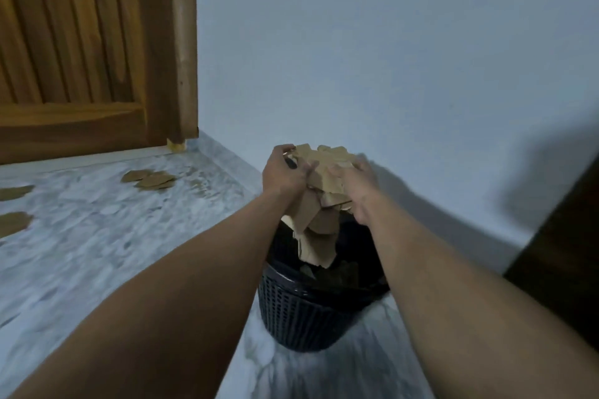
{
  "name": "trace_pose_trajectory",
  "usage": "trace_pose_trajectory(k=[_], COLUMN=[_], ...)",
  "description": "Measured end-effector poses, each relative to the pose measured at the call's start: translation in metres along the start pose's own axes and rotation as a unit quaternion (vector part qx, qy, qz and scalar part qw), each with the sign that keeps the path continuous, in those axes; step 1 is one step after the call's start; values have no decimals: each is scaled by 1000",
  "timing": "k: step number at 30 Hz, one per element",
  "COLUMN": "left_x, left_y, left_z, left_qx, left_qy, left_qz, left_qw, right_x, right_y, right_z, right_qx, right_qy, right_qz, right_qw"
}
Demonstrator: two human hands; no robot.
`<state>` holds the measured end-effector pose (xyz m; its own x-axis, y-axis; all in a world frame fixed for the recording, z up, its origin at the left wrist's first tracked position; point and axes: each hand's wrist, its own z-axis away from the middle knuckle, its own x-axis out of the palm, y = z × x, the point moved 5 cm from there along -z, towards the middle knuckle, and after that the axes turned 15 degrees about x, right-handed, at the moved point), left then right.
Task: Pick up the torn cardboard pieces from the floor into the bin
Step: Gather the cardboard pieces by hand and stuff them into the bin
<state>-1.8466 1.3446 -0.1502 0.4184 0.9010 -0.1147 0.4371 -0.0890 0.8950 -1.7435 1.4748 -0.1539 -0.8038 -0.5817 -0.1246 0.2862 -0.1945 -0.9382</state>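
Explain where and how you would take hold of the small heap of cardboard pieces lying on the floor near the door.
Judging by pose, the heap of cardboard pieces lies flat on the marble floor, overlapping. Come from above, slide fingertips under its outer edges from both sides, and scoop inward.

A home room: wooden door (pixel 97 42), marble-patterned floor (pixel 97 253), plain wall (pixel 389 42).
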Motion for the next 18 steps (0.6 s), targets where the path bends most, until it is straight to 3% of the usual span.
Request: trace_pose_trajectory(k=[6,9,14,18], left_x=[3,-28,-119,-222], left_y=[-15,-11,-18,-53], left_z=[21,28,57,100], left_qx=[-40,-13,19,-22], left_qy=[-78,-44,30,78], left_qz=[-36,-62,-108,-181], left_qw=[996,997,994,980], right_x=[-7,13,90,175], right_y=[12,-5,-24,-5], right_z=[3,31,81,116], right_qx=[23,-13,-91,-126], right_qy=[19,40,-18,-76], right_qz=[129,175,235,266], right_qw=[991,984,967,953])
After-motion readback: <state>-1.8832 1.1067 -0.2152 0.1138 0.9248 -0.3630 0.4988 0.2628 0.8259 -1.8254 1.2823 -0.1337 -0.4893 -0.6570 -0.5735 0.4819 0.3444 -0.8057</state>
